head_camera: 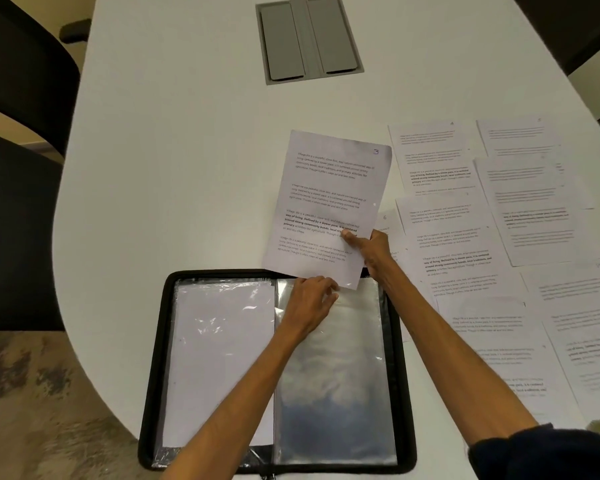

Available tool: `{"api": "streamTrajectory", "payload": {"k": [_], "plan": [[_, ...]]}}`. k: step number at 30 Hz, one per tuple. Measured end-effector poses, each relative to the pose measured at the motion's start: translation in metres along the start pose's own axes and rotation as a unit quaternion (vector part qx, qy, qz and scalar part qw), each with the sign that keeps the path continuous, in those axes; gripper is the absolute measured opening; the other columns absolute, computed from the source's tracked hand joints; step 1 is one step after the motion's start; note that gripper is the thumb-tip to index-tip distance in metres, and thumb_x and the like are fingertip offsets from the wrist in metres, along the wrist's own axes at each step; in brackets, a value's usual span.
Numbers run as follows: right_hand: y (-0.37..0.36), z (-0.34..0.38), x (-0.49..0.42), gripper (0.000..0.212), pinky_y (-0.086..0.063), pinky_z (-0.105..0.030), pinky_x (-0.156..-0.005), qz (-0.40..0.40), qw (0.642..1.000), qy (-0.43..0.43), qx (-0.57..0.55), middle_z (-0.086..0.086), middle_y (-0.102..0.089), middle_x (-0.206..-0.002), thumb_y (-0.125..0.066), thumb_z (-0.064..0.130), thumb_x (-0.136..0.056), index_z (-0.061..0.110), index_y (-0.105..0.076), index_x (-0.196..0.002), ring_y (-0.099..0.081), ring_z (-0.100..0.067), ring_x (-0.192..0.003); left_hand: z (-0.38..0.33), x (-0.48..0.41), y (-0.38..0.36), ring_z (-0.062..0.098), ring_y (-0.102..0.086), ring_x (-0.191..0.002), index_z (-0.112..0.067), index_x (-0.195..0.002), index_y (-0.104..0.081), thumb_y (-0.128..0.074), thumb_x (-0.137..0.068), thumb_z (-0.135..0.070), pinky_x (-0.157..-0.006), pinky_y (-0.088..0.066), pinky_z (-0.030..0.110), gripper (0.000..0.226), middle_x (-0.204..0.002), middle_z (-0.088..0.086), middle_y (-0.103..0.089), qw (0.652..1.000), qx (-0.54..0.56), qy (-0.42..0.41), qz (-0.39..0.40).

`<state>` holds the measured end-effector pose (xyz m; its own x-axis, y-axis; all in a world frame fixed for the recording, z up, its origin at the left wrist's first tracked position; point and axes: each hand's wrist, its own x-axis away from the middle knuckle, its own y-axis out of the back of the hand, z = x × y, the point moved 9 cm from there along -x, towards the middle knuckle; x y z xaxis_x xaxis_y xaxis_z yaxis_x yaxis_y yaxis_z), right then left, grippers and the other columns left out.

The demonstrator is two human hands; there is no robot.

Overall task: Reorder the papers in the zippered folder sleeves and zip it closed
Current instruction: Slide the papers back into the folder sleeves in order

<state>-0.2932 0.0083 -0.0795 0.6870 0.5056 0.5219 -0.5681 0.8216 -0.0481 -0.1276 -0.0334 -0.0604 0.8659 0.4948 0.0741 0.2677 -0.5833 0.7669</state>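
Head view, item one: zippered folder lying open and unzipped on the table, left sleeve already holding a white sheet, right sleeve empty as far as I can see. Item two: sheet marked 3, pinched between thumb and fingers of my right hand, its lower edge at that sleeve's mouth, which my left hand seems to pinch open with curled fingers. Outstanding, by my reckoning: the loose papers spread to the right, then the zip.

Glossy, crinkly plastic sleeves catch the light; matt printed paper; smooth white table; dull grey metal hatch.
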Motion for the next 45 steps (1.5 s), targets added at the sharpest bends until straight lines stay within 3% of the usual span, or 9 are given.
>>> {"api": "streamTrajectory", "payload": {"k": [6,13,19,23,26,31,36,41,45], "plan": [[0.026,-0.006,-0.01,0.042,-0.06,-0.043,-0.079,-0.013,0.999,-0.009,0.036,-0.011,-0.071,-0.109,-0.08,0.016,-0.079,0.005,-0.066,-0.117,-0.071,-0.027,-0.092,0.022,-0.004,0.013,0.014,-0.056,-0.099,-0.023,-0.101,-0.071,-0.063,-0.092,-0.033,-0.092,-0.028,0.037,0.016,-0.098,-0.006,-0.069,0.999,-0.038,0.026,0.015],[0.04,-0.005,-0.007,0.042,-0.059,-0.027,-0.066,0.017,0.996,-0.006,0.089,-0.008,-0.071,-0.104,-0.078,0.014,-0.081,0.003,-0.065,-0.119,-0.071,-0.018,-0.085,0.055,-0.009,0.031,0.013,-0.044,-0.107,-0.028,-0.09,-0.073,-0.064,-0.088,-0.043,-0.09,-0.021,0.038,0.017,-0.098,-0.008,-0.063,0.994,-0.081,0.059,0.036],[0.043,-0.013,-0.01,0.043,-0.06,-0.034,-0.073,0.027,0.994,-0.02,0.105,-0.012,-0.072,-0.108,-0.078,0.014,-0.081,0.003,-0.064,-0.12,-0.072,-0.021,-0.087,0.082,-0.011,0.04,0.016,-0.039,-0.115,-0.029,-0.097,-0.072,-0.065,-0.089,-0.041,-0.089,-0.015,0.033,0.017,-0.107,-0.005,-0.054,0.992,-0.081,0.093,0.028],[0.036,-0.016,-0.006,0.038,-0.059,-0.032,-0.074,0.03,0.996,-0.025,0.075,-0.009,-0.071,-0.108,-0.079,0.011,-0.08,0.007,-0.065,-0.114,-0.071,-0.02,-0.089,0.096,-0.012,0.039,0.02,-0.046,-0.117,-0.021,-0.126,-0.056,-0.064,-0.091,-0.043,-0.098,-0.03,0.036,0.042,-0.122,0.002,-0.057,0.987,0.042,0.155,-0.006],[0.031,-0.022,-0.005,0.045,-0.06,-0.035,-0.079,0.041,0.996,-0.024,0.074,-0.006,-0.071,-0.11,-0.08,0.012,-0.078,0.008,-0.064,-0.12,-0.071,-0.022,-0.095,0.104,-0.013,0.039,0.024,-0.055,-0.112,-0.015,-0.138,-0.042,-0.067,-0.092,-0.034,-0.095,-0.046,0.037,0.056,-0.124,0.009,-0.058,0.95,0.205,0.234,-0.041],[0.027,-0.032,-0.007,0.052,-0.058,-0.04,-0.087,0.055,0.994,-0.039,0.088,-0.011,-0.071,-0.114,-0.081,0.013,-0.077,0.004,-0.062,-0.124,-0.07,-0.025,-0.101,0.108,-0.019,0.041,0.019,-0.057,-0.104,-0.013,-0.139,-0.043,-0.068,-0.092,-0.025,-0.086,-0.046,0.028,0.055,-0.117,0.007,-0.058,0.909,0.302,0.281,-0.061],[0.022,-0.035,-0.004,0.053,-0.058,-0.032,-0.083,0.093,0.99,-0.056,0.094,-0.007,-0.07,-0.116,-0.081,0.008,-0.076,0.007,-0.061,-0.125,-0.069,-0.022,-0.101,0.116,-0.017,0.045,0.025,-0.067,-0.097,-0.012,-0.124,-0.057,-0.072,-0.089,-0.02,-0.088,-0.057,0.042,0.04,-0.105,0.009,-0.068,0.895,0.334,0.283,-0.088],[0.024,-0.039,-0.005,0.058,-0.056,-0.04,-0.092,0.117,0.985,-0.076,0.102,-0.008,-0.071,-0.116,-0.083,0.007,-0.072,0.006,-0.062,-0.126,-0.07,-0.021,-0.102,0.11,-0.014,0.042,0.028,-0.067,-0.102,-0.008,-0.126,-0.056,-0.081,-0.079,-0.013,-0.084,-0.058,0.034,0.054,-0.117,0.012,-0.067,0.913,0.318,0.252,-0.033],[0.026,-0.035,-0.003,0.055,-0.055,-0.041,-0.093,0.101,0.989,-0.062,0.089,-0.008,-0.071,-0.114,-0.083,0.006,-0.072,0.004,-0.063,-0.123,-0.07,-0.023,-0.103,0.094,-0.005,0.051,0.02,-0.047,-0.122,-0.016,-0.146,-0.033,-0.084,-0.076,-0.023,-0.096,-0.046,0.029,0.087,-0.14,0.008,-0.038,0.965,0.173,0.177,-0.083]]}}
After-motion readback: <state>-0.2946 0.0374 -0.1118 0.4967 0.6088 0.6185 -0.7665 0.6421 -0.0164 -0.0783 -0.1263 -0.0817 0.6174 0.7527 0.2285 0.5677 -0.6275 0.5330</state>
